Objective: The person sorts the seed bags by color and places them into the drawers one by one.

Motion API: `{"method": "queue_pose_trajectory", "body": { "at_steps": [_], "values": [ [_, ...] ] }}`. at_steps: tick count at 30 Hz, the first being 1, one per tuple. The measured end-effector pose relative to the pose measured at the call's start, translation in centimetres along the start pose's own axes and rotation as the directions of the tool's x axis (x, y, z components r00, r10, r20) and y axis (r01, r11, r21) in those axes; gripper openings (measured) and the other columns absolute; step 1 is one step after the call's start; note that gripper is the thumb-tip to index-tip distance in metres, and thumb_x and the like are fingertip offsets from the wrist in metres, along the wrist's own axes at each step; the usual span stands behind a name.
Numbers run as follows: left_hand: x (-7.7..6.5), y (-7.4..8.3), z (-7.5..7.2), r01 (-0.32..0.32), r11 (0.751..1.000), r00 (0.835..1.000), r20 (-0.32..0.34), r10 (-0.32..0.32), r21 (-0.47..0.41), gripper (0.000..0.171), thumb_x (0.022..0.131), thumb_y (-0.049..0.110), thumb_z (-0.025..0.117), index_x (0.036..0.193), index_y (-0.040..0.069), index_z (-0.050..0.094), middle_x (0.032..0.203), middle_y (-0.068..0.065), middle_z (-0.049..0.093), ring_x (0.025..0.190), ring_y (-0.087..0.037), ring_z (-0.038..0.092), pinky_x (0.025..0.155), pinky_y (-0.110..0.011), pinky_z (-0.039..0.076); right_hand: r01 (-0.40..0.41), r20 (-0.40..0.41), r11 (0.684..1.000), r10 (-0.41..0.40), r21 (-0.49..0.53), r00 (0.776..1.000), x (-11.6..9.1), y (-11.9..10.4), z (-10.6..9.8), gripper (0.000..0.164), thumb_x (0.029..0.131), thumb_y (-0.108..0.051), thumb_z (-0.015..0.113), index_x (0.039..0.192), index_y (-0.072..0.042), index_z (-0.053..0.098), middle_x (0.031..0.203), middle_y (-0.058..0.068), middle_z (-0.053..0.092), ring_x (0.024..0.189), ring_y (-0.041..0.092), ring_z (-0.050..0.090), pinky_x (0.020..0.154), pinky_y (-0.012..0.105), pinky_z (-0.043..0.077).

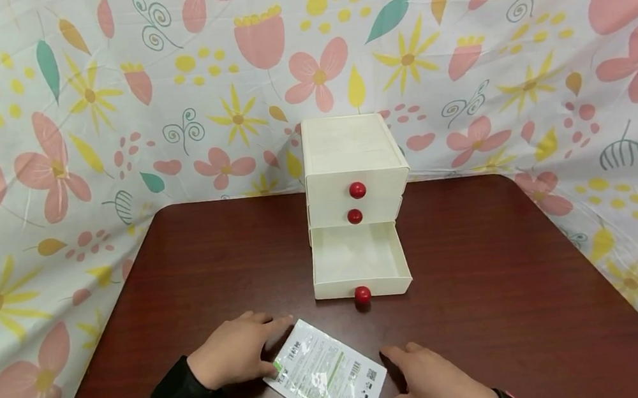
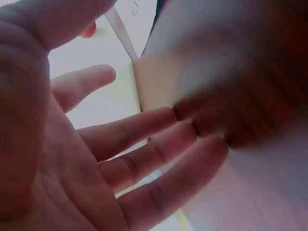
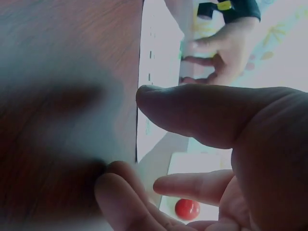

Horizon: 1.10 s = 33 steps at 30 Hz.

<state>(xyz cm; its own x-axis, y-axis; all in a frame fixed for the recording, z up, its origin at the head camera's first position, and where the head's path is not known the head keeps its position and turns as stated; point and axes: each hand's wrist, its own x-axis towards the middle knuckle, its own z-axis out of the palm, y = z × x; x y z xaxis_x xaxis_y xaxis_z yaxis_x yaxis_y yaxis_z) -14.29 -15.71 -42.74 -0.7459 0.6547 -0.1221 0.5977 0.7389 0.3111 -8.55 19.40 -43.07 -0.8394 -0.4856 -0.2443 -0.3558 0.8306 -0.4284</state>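
Observation:
A flat white packet (image 1: 330,374) with green stripes, small print and a square code lies at a slant on the table near its front edge. Beside its left corner is my left hand (image 1: 238,349), the thumb at the corner; whether it touches is hard to tell. In the left wrist view the fingers of this hand (image 2: 130,159) are spread, with their tips on the tabletop. My right hand (image 1: 437,380) rests just right of the packet, fingers loosely bent and holding nothing. In the right wrist view its thumb (image 3: 192,113) overlaps the packet (image 3: 158,53).
Beyond the packet stands a cream drawer cabinet (image 1: 351,144) with red round knobs. Its bottom drawer (image 1: 362,288) is pulled out and has nothing in it; the upper two are closed. The dark red-brown table (image 1: 232,252) reaches back to a flowered cloth (image 1: 196,63).

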Motion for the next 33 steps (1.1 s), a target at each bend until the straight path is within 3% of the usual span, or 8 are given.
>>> {"method": "queue_pose_trajectory", "body": {
  "at_steps": [6, 11, 17, 21, 26, 33],
  "values": [
    [0.4, 0.5, 0.4, -0.018, 1.000, 0.999, -0.029, 0.018, 0.012, 0.080, 0.076, 0.031, 0.086, 0.147, 0.016, 0.052, 0.129, -0.017, 0.059, 0.115, -0.031, 0.058, 0.083, -0.044, 0.052, 0.050, -0.055, 0.998, -0.051, -0.023, 0.997, 0.2, -1.0, 0.4, 0.065, 0.070, -0.025, 0.083, 0.127, -0.002, 0.061, 0.086, -0.005, 0.052, 0.077, 0.012, 0.048, 0.066, 0.032, 0.047],
    [0.4, 0.8, 0.8, -0.020, 1.000, 0.999, -0.038, 0.020, -0.002, 0.078, 0.075, 0.027, 0.088, 0.145, 0.014, 0.055, 0.127, -0.018, 0.059, 0.113, -0.030, 0.059, 0.085, -0.042, 0.052, 0.018, -0.046, 1.000, -0.019, -0.018, 0.999, 0.5, -1.8, 0.4, 0.063, 0.073, -0.024, 0.080, 0.129, -0.004, 0.060, 0.089, -0.001, 0.051, 0.072, 0.011, 0.046, 0.061, 0.030, 0.045],
    [1.1, 1.1, 2.1, -0.079, 0.997, 0.994, -0.081, 0.079, -0.007, 0.070, 0.073, 0.024, 0.089, 0.137, 0.011, 0.063, 0.114, -0.002, 0.062, 0.092, -0.011, 0.056, 0.078, -0.028, 0.050, 0.046, -0.057, 0.998, -0.048, -0.039, 0.997, 1.1, -2.3, 0.8, 0.059, 0.081, -0.033, 0.081, 0.129, -0.007, 0.060, 0.102, 0.007, 0.055, 0.079, 0.014, 0.054, 0.064, 0.032, 0.050],
    [1.4, 1.4, 2.7, -0.092, 0.996, 0.991, -0.099, 0.092, -0.003, 0.067, 0.072, 0.020, 0.089, 0.134, 0.012, 0.065, 0.105, 0.002, 0.060, 0.080, -0.006, 0.049, 0.070, -0.021, 0.046, 0.080, -0.068, 0.996, -0.082, -0.031, 0.994, 1.4, -2.3, 1.0, 0.058, 0.079, -0.027, 0.082, 0.128, -0.008, 0.059, 0.102, 0.006, 0.053, 0.074, 0.011, 0.052, 0.062, 0.029, 0.048],
    [1.6, 2.2, 2.9, -0.090, 0.996, 0.991, -0.099, 0.090, 0.002, 0.067, 0.073, 0.021, 0.088, 0.135, 0.013, 0.064, 0.107, 0.001, 0.061, 0.080, -0.006, 0.049, 0.071, -0.022, 0.046, 0.080, -0.057, 0.997, -0.080, -0.013, 0.995, 1.8, -2.2, 0.9, 0.057, 0.075, -0.021, 0.081, 0.127, -0.011, 0.059, 0.101, 0.004, 0.052, 0.071, 0.009, 0.051, 0.062, 0.029, 0.046],
    [2.1, 3.5, 2.9, -0.087, 0.991, 0.996, -0.027, 0.084, -0.105, 0.064, 0.082, 0.027, 0.083, 0.140, 0.012, 0.059, 0.118, -0.003, 0.061, 0.084, -0.004, 0.051, 0.075, -0.022, 0.047, 0.088, -0.049, 0.996, -0.089, -0.013, 0.995, 1.9, -1.7, 0.5, 0.067, 0.079, -0.027, 0.080, 0.139, -0.008, 0.056, 0.111, 0.005, 0.056, 0.084, 0.012, 0.057, 0.072, 0.032, 0.051]
  ]
}}
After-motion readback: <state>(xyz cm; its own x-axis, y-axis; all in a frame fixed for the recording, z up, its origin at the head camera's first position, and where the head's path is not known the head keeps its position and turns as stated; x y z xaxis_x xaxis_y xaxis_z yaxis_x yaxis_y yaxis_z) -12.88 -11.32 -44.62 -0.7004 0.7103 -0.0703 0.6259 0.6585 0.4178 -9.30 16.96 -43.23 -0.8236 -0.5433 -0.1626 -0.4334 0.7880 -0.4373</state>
